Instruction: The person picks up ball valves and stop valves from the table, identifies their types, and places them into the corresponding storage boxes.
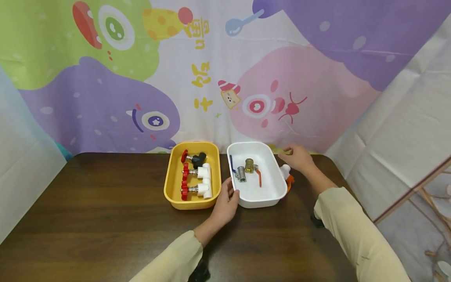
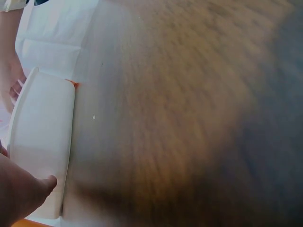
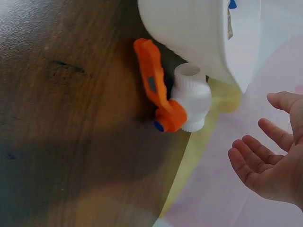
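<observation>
My left hand (image 1: 225, 201) holds the near left corner of a white plastic tray (image 1: 258, 196), its thumb (image 2: 47, 184) against the front wall. Inside that tray lie a silver ball valve (image 1: 241, 174) with a blue lever and a brass valve (image 1: 249, 165) with an orange lever. My right hand (image 1: 297, 157) hovers empty by the tray's far right side, fingers apart and loosely bent in the right wrist view. Just below it, a white plastic ball valve (image 3: 191, 97) with an orange handle (image 3: 152, 75) lies on the table beside the tray.
A yellow tray (image 1: 172, 200) stands left of the white one, holding several valves with red handwheels, among them a black-bodied valve (image 1: 199, 159) and white ones. The dark wooden table (image 1: 88, 219) ends at a cartoon-printed cloth (image 1: 211, 129) behind the trays.
</observation>
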{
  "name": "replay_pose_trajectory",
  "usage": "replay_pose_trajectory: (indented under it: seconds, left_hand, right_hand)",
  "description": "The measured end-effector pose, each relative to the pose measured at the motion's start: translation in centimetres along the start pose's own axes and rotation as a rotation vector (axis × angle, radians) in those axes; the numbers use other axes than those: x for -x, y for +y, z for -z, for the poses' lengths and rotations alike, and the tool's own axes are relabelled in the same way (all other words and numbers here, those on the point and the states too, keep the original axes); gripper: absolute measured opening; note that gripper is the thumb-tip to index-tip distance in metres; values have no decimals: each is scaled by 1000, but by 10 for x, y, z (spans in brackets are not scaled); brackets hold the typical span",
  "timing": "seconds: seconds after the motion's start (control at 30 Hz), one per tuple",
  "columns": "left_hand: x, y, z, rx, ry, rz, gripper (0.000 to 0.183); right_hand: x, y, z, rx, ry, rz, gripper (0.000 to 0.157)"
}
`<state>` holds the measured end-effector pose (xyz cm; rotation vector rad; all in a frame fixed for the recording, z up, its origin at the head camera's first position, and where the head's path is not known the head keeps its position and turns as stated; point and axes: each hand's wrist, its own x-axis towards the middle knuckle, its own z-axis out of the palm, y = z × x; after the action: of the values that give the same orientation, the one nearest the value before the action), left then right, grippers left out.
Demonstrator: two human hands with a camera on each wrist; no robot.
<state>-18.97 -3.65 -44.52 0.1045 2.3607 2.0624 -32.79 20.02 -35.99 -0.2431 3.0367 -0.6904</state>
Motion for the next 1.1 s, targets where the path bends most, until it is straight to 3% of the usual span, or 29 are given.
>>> replay_pose_trajectory:
  seconds: [0.4,0.67,1.1]
  left_hand:
    - [-2,0,0,-19,10,34,53]
    - [-1,0,0,-20,8,35,52]
    - [-1,0,-2,-10,12,26,53]
  right_hand:
    - [11,15,-5,-1,-23,-23,48]
    - [14,24,-13,8,-51,-82,52]
    - [17,32,-27,-19,-88,-86,57]
